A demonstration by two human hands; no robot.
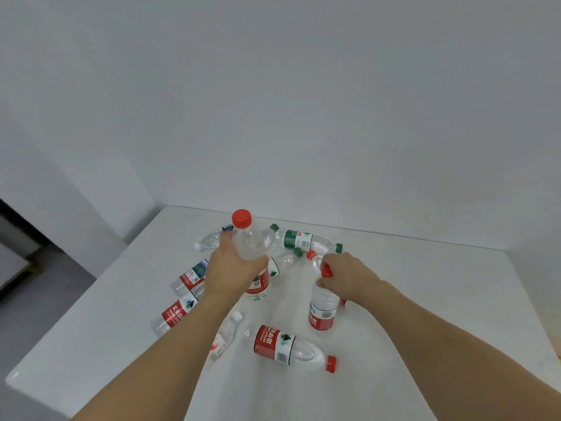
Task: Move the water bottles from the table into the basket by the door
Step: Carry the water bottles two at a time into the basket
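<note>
The clear plastic bottle with a red cap lying nearest on the white table (293, 348) has a red and white label. It shows big white Chinese letters, 农夫山泉, a small green mountain picture and a black bar code. The small print beside them is too tiny to read.

The clear bottle lying at the left edge of the pile (175, 312) has the same red label with 农夫山 showing, and small white letters under it that are too blurred to read.

The far clear bottle with a green cap and green label (299, 239) has white and red marks too blurred to read.
</note>
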